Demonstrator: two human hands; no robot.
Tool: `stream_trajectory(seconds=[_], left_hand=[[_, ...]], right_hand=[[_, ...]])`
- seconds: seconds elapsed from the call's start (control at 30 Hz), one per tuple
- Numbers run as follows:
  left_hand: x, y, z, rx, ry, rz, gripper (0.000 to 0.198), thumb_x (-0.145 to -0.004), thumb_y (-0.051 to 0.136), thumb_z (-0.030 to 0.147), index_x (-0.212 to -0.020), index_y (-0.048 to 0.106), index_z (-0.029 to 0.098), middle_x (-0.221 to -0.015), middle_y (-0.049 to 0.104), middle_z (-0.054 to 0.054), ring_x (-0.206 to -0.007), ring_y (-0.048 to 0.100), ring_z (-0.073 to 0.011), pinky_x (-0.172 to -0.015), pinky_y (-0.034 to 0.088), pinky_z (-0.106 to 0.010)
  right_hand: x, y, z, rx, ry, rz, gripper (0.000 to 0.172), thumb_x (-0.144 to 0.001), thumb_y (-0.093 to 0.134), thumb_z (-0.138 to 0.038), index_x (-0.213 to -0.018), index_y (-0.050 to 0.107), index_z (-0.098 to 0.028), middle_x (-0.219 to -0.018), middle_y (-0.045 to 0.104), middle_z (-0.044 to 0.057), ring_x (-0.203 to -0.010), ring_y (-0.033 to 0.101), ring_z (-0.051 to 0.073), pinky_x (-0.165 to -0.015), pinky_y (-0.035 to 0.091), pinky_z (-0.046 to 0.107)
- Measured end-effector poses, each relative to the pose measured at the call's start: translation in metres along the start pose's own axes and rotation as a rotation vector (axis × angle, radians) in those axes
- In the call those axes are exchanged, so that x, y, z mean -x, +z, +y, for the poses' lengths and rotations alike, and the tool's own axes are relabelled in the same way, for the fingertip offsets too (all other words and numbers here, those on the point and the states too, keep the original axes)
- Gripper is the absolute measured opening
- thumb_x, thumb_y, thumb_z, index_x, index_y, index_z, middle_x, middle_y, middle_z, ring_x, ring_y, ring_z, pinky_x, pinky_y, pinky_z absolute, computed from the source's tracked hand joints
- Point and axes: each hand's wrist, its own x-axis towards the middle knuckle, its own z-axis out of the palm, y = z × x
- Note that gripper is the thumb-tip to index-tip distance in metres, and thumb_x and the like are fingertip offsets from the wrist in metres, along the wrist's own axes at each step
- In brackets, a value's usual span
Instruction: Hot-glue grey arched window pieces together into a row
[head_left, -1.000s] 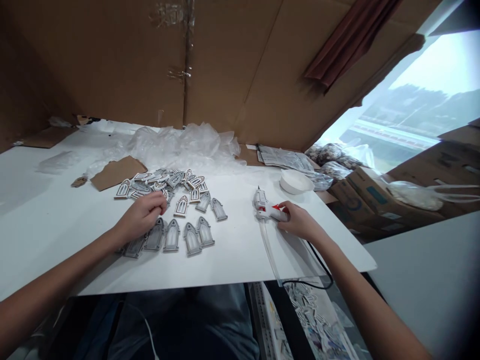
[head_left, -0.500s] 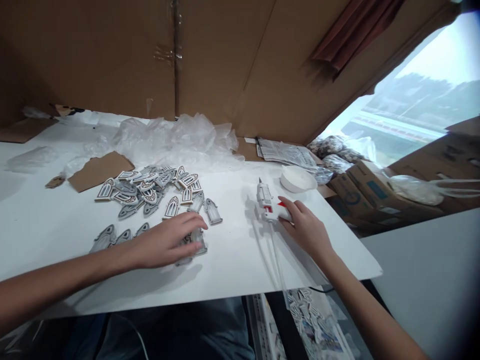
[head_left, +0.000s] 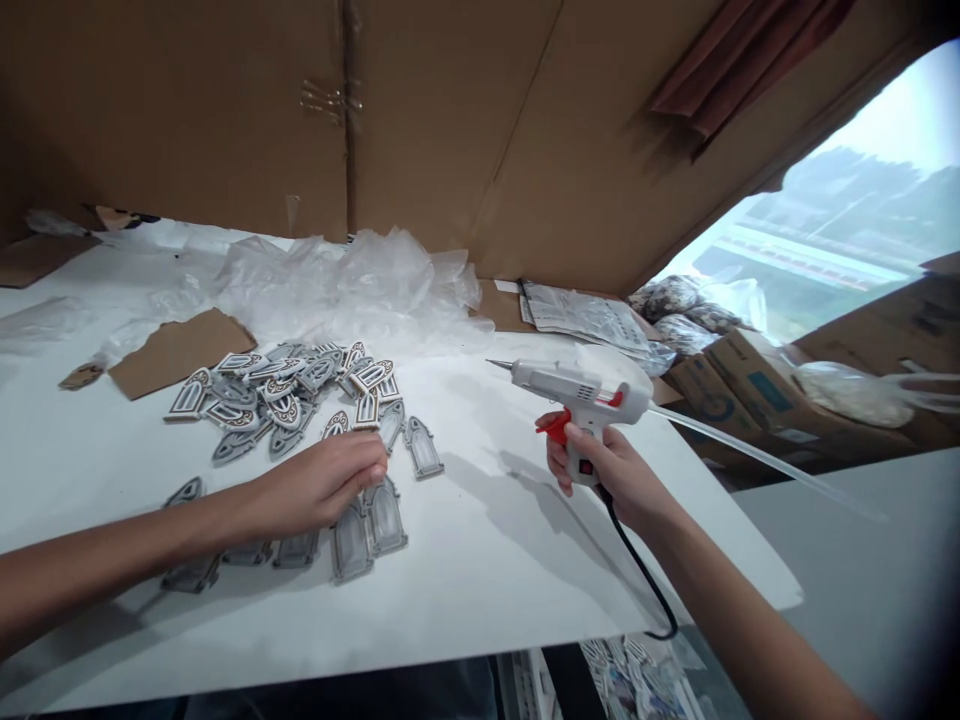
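My right hand is wrapped round the handle of a white hot glue gun, its fingers by the red trigger. The gun is raised over the table, nozzle to the left, with a clear glue stick out of its back. My left hand has its fingers curled closed above the grey arched window-shaped pieces; whatever is inside the fingers is hidden. Just beyond it lies a heap of arched pieces, some grey, some white with brown scrollwork. A single grey piece lies right of that hand.
Crumpled clear plastic and a torn cardboard piece lie at the back of the white table. A cardboard wall rises behind. Boxes stand at the right. The gun's black cord hangs by the front edge.
My right hand has lifted the glue gun off the table and turned its nozzle to the left. My left hand's fingers, spread before, are now curled closed.
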Motion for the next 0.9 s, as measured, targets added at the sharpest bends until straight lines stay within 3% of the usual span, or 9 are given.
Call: stream_trajectory(seconds=[0.23, 0.43, 0.7, 0.8, 0.9], left_hand=[[0.004, -0.007, 0.005, -0.104, 0.053, -0.087, 0.024, -0.103, 0.032, 0.029, -0.088, 0.049, 0.020, -0.088, 0.053, -0.003, -0.083, 0.049, -0.0174, -0.077, 0.038, -0.032], [-0.012, -0.022, -0.010, -0.165, 0.013, -0.024, 0.024, -0.103, 0.034, 0.029, -0.096, 0.055, 0.021, -0.096, 0.057, -0.004, -0.090, 0.053, -0.0179, -0.080, 0.039, -0.031], [-0.077, -0.059, -0.043, -0.294, 0.009, 0.141, 0.022, -0.099, 0.039, 0.032, -0.095, 0.057, 0.020, -0.093, 0.061, -0.004, -0.085, 0.057, -0.0182, -0.077, 0.043, -0.030], [-0.104, -0.065, -0.039, -0.381, 0.026, 0.193, 0.021, -0.097, 0.040, 0.031, -0.095, 0.057, 0.019, -0.096, 0.062, -0.006, -0.089, 0.058, -0.0200, -0.080, 0.044, -0.032], [-0.107, -0.078, -0.034, -0.449, -0.016, 0.197, 0.019, -0.092, 0.048, 0.032, -0.102, 0.060, 0.021, -0.103, 0.064, -0.006, -0.095, 0.059, -0.0209, -0.088, 0.043, -0.033]], right_hand=[[-0.006, 0.010, 0.002, -0.206, 0.057, -0.159, 0.038, -0.083, 0.066, -0.053, -0.100, 0.062, -0.019, -0.062, 0.047, -0.004, -0.045, 0.045, 0.010, -0.038, 0.038, 0.023], [-0.001, 0.013, 0.005, -0.277, 0.059, -0.178, 0.045, -0.077, 0.070, -0.057, -0.097, 0.062, -0.019, -0.061, 0.046, -0.004, -0.043, 0.043, 0.009, -0.036, 0.035, 0.022], [0.006, -0.001, 0.017, -0.272, -0.008, 0.069, 0.043, -0.077, 0.071, -0.056, -0.097, 0.059, -0.020, -0.061, 0.046, -0.005, -0.043, 0.042, 0.009, -0.035, 0.030, 0.021], [0.008, -0.003, 0.022, -0.288, -0.019, 0.149, 0.041, -0.076, 0.071, -0.055, -0.091, 0.060, -0.019, -0.060, 0.045, -0.004, -0.042, 0.040, 0.008, -0.036, 0.027, 0.021], [0.008, -0.005, 0.029, -0.256, 0.016, 0.194, 0.038, -0.075, 0.071, -0.054, -0.073, 0.057, -0.019, -0.058, 0.044, -0.003, -0.042, 0.038, 0.008, -0.039, 0.027, 0.023]])
